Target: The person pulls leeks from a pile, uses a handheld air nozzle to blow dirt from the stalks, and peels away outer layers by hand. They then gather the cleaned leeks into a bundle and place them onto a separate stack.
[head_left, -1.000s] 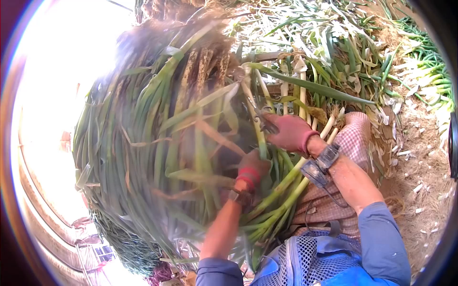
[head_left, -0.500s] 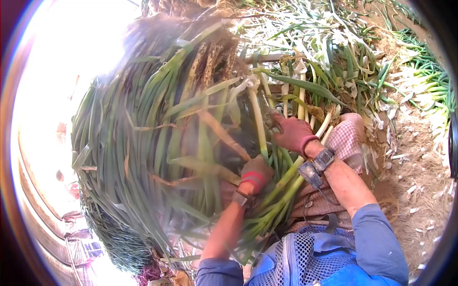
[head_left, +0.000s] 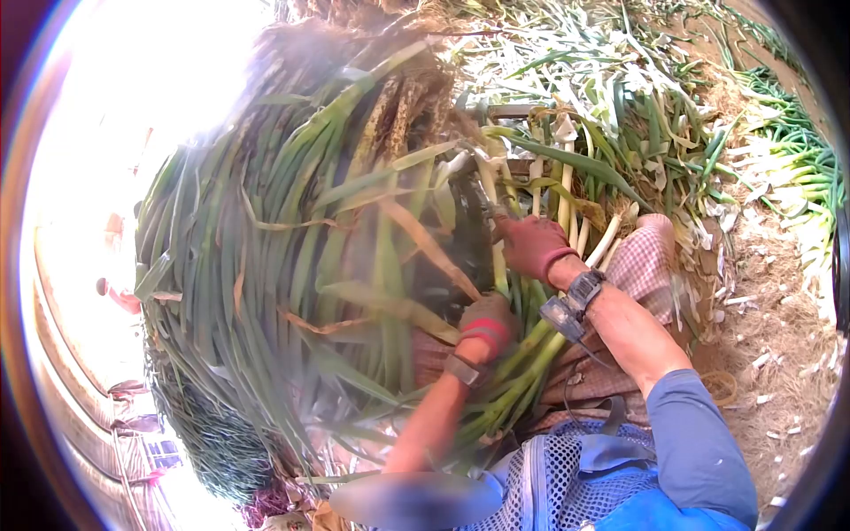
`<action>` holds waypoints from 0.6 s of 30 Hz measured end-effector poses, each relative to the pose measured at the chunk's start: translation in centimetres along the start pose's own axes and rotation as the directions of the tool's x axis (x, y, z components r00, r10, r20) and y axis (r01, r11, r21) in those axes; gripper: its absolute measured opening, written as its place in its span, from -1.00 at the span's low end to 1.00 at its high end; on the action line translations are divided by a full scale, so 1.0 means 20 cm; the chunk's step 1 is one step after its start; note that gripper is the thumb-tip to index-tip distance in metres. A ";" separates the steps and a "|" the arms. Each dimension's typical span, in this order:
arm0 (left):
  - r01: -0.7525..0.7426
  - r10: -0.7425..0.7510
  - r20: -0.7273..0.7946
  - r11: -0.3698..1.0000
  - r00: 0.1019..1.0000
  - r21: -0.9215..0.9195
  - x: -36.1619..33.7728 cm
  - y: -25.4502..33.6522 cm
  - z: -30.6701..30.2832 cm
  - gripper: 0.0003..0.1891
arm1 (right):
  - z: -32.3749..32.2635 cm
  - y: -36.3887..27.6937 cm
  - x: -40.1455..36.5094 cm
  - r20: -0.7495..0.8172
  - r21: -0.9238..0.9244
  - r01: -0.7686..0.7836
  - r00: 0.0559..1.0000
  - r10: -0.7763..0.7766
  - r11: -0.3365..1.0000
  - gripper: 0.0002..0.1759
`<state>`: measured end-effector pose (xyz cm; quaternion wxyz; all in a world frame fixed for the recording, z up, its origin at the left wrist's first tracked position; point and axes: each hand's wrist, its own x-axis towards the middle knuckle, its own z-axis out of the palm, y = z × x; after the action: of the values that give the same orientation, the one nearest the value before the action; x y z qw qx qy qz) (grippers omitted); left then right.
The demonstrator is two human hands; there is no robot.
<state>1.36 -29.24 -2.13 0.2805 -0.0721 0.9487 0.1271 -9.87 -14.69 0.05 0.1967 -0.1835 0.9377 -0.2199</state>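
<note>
My left hand [head_left: 488,323], in a red and grey glove, is closed around the lower, green part of a green onion [head_left: 498,257] in front of me. My right hand [head_left: 533,246], in a red glove, reaches in from the right with its fingertips at the same stalk's pale part. Whether those fingers grip it is hard to tell. More pale stalks [head_left: 567,190] lie just beyond my right wrist, and loose leaves [head_left: 522,380] run down across my lap. A big heap of long green leaves [head_left: 266,230] rises at the left.
Cut leaves and white peelings [head_left: 611,80] cover the ground at the top. Trimmed roots [head_left: 761,354] are strewn at the right, below a row of green onions [head_left: 797,159]. Another leafy bundle [head_left: 212,451] is at the lower left, and my checked knee [head_left: 651,252] juts out at the right.
My right hand has moved slightly left and down, toward the stalk. My left hand has shifted a little right, still around the stalk. The view has shifted slightly.
</note>
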 end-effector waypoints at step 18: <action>-0.088 0.088 0.005 0.995 0.996 0.052 -0.04 0.03 0.00 -0.71 | -0.03 0.08 -0.02 -0.065 0.159 -0.129 0.988 0.141 0.979 -0.25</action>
<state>1.95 -28.63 -1.62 0.2775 -0.0226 0.9536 0.1147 -10.30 -12.96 -0.22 0.1891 -0.0951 0.9350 -0.2847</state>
